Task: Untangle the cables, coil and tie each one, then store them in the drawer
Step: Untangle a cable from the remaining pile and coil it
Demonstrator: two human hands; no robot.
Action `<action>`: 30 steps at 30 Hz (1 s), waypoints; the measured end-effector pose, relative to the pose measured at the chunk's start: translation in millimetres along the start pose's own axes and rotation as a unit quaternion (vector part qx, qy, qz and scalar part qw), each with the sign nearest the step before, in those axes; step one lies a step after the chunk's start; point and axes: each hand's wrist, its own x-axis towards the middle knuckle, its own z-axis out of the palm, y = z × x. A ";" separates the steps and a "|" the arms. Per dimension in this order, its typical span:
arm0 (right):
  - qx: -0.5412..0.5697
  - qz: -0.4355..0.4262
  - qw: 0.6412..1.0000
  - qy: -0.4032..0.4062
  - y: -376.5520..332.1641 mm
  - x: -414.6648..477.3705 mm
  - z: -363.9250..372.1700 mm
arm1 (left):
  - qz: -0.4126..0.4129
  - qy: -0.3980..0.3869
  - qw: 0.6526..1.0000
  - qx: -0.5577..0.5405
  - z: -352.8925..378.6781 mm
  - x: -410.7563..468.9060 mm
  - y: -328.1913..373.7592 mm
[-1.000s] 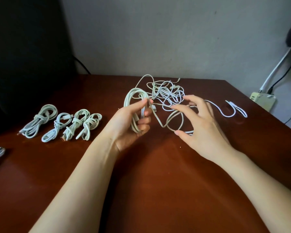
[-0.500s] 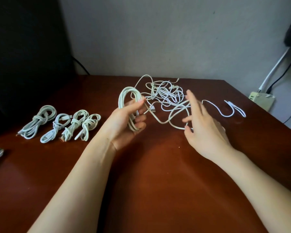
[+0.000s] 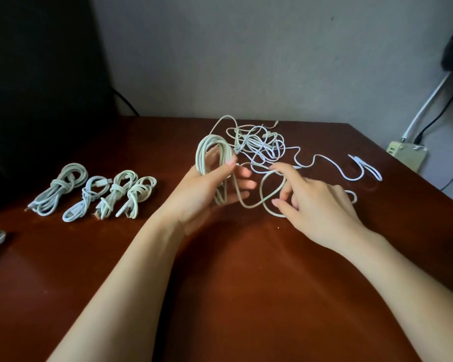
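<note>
White cables are the whole job here, and by my judgement you are somewhere past the middle of it. Four tied bundles [image 3: 115,194] lie side by side on the left part of the brown table [image 3: 246,283], well apart from your hands. These look finished, except for storing.

Your left hand [image 3: 209,189] holds a fifth cable as a half-made coil [image 3: 212,158]. The fingers are curled round its lower part and the thumb presses the strands against them, and the upper loops stand above the hand. From this coil a loose strand [image 3: 263,182] runs down and makes a loop on the table just at your right hand [image 3: 317,202]. The fingers of that hand are bent and apart from each other, and the index fingertip [image 3: 273,167] touches the strand. Whether it really pinches the strand, I cannot tell.

Behind both hands lies the tangle [image 3: 259,146] of thin white cables, not sorted, and one long tail [image 3: 354,179] goes from it toward the right edge of the table. I cannot count how many cables are in it.

What is left, as I see it: finish and tie the coil in hand, free and coil each cable of the tangle, then put all bundles away. No drawer is in view.
</note>
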 end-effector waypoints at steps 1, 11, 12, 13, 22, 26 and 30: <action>0.003 -0.004 1.000 0.000 0.3 -0.1 -0.2 | 0.006 -0.010 1.000 -0.003 1.6 -1.0 0.1; -0.020 -0.133 0.986 0.098 -3.5 -3.1 9.1 | 0.078 0.091 0.980 0.159 -1.5 7.1 -11.6; -0.011 -0.145 0.985 0.097 -2.5 -2.8 9.3 | 0.076 0.090 0.978 0.173 -2.1 7.7 -13.3; -0.002 -0.156 0.983 0.091 -2.0 -2.7 9.1 | 0.071 0.085 0.976 0.188 -2.5 8.2 -14.9; 0.040 -0.232 0.967 0.093 -1.1 -2.0 8.0 | 0.069 0.026 0.959 0.273 -3.0 8.0 -18.3; 0.065 -0.233 0.954 0.175 -1.8 -1.5 7.6 | 0.101 -0.051 0.938 0.328 3.9 4.6 -19.4; 0.094 -0.241 0.949 0.177 0.3 -2.2 5.4 | 0.101 -0.078 0.928 0.351 6.7 3.9 -21.3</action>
